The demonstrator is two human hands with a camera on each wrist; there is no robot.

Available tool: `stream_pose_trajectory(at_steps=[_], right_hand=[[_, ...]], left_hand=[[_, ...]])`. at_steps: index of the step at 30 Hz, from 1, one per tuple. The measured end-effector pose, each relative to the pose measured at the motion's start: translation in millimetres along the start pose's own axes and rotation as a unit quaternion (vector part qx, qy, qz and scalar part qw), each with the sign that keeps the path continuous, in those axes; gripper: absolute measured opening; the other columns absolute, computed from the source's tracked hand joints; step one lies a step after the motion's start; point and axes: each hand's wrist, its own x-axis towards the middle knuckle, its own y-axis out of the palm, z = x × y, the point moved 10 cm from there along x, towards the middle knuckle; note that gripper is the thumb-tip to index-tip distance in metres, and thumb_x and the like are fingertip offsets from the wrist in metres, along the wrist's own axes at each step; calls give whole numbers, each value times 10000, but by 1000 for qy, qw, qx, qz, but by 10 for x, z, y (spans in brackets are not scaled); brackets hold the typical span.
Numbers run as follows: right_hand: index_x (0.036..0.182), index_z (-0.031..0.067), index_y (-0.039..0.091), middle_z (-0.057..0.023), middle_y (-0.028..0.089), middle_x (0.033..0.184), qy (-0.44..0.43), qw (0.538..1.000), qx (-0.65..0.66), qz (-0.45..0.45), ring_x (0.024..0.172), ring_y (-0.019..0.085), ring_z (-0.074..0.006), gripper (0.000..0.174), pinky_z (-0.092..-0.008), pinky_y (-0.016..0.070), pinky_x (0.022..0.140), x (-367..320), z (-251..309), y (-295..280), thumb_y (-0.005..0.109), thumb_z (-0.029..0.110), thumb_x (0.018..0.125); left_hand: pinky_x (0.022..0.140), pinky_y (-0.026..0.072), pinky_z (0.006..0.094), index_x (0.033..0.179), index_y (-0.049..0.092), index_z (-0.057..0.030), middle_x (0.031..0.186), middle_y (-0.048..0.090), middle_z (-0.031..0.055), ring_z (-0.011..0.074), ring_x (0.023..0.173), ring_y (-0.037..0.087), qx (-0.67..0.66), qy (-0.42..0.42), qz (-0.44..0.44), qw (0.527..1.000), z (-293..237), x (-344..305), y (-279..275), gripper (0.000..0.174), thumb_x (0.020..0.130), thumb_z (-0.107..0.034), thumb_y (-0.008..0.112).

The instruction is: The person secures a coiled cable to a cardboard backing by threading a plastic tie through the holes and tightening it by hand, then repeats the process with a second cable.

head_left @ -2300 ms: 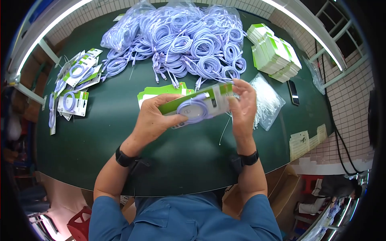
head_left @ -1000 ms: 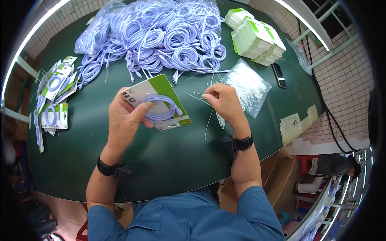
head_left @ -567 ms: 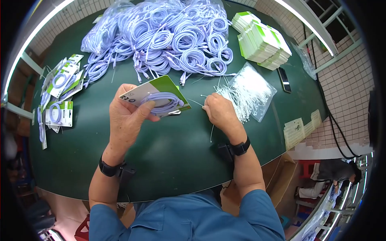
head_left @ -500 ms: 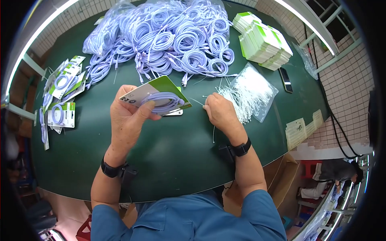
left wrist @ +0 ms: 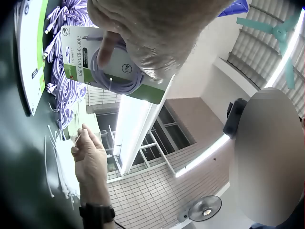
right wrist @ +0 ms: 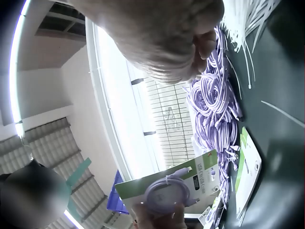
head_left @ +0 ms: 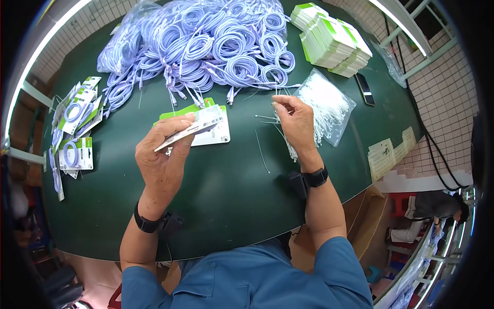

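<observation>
My left hand (head_left: 164, 149) grips a green-and-white packaging card (left wrist: 78, 52) labelled as a USB-C to USB-C cable. A coiled lilac USB cable (left wrist: 124, 88) lies against the card's face, bound by a small tie. In the head view the card is tilted nearly edge-on. My right hand (head_left: 298, 123) is raised at the near-left side of the bag of white cable ties (head_left: 321, 100), thumb and fingertip pinching a thin cable tie (left wrist: 77, 138). Loose ties (head_left: 266, 118) lie just beside it. Flat cards (head_left: 221, 131) rest on the table behind the held card.
A large heap of coiled lilac cables (head_left: 226, 44) covers the back of the green table (head_left: 221, 206). Finished-looking carded cables (head_left: 74, 118) are piled at left. Stacked cards (head_left: 334, 41) and a phone (head_left: 364, 88) sit at right. One stray tie (head_left: 262, 152) lies mid-table.
My left hand has turned the card from showing its cable face to nearly edge-on, uncovering the cards behind. The right hand has lifted from the loose ties, moving right and away from me.
</observation>
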Motion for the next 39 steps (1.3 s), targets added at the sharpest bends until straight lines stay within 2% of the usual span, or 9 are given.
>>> stream_pose_trajectory(at_steps=[4, 11, 14, 16, 20, 23, 27, 36, 39], right_hand=[[1204, -8, 766, -39, 765, 952, 108, 979, 159, 64, 812, 658, -81, 230, -224, 519, 728, -86, 65, 127, 720, 16, 980], [1149, -21, 764, -62, 739, 1019, -5, 971, 207, 118, 952, 688, -110, 192, -250, 556, 798, -217, 648, 234, 704, -48, 969], [1134, -20, 763, -67, 729, 1038, -7, 966, 229, 121, 953, 686, -118, 192, -245, 553, 801, -241, 643, 252, 713, -68, 955], [1126, -20, 763, -70, 723, 1048, -13, 963, 241, 123, 954, 686, -122, 193, -243, 552, 802, -244, 650, 253, 717, -78, 948], [1091, -16, 758, -92, 716, 1027, -86, 962, 227, 122, 919, 684, -140, 185, -245, 554, 775, -286, 815, 175, 744, -90, 923], [1062, -4, 743, -119, 717, 971, -183, 950, 243, 72, 880, 700, -174, 180, -259, 560, 728, -395, 1090, 25, 756, -95, 908], [1053, 13, 725, -147, 723, 967, -269, 927, 241, 102, 851, 722, -206, 205, -280, 567, 688, -545, 1391, 64, 767, -106, 892], [1036, 50, 740, -130, 769, 976, -194, 921, 311, 134, 876, 744, -215, 272, -302, 606, 722, -643, 1396, 264, 811, -124, 839], [1061, 16, 718, -161, 733, 985, -212, 918, 301, 146, 840, 737, -220, 209, -295, 594, 675, -654, 1423, 281, 772, -99, 896]], left_hand=[[917, 576, 344, 1088, 719, 18, 1159, 772, 173, 274, 1077, 748, 66, 82, 26, 994, -67, 8, 72, 203, 908, -8, 810], [964, 583, 385, 1061, 713, -8, 1156, 771, 153, 319, 1140, 746, 157, 161, 35, 974, -99, -11, 160, 267, 839, -14, 863], [988, 576, 419, 1050, 709, -12, 1153, 768, 160, 337, 1154, 744, 184, 178, 39, 966, -105, -26, 199, 258, 844, -17, 863], [965, 595, 410, 1036, 699, -29, 1149, 762, 142, 340, 1159, 737, 208, 203, 47, 956, -108, -35, 231, 319, 783, -26, 893], [945, 609, 409, 1004, 678, -39, 1138, 762, 133, 344, 1151, 738, 221, 234, 49, 945, -124, -47, 245, 348, 745, -41, 910], [931, 615, 411, 982, 663, -39, 1127, 765, 134, 347, 1135, 745, 222, 248, 49, 942, -161, -67, 243, 348, 738, -51, 910], [897, 627, 407, 961, 648, -36, 1111, 769, 135, 350, 1110, 756, 219, 267, 58, 937, -203, -105, 264, 344, 733, -58, 904], [869, 645, 410, 919, 627, -27, 1098, 770, 139, 355, 1101, 762, 216, 297, 71, 927, -316, -146, 293, 322, 734, -54, 888], [871, 647, 413, 908, 621, -25, 1097, 770, 140, 356, 1103, 762, 218, 298, 75, 926, -317, -155, 307, 320, 735, -57, 888]])
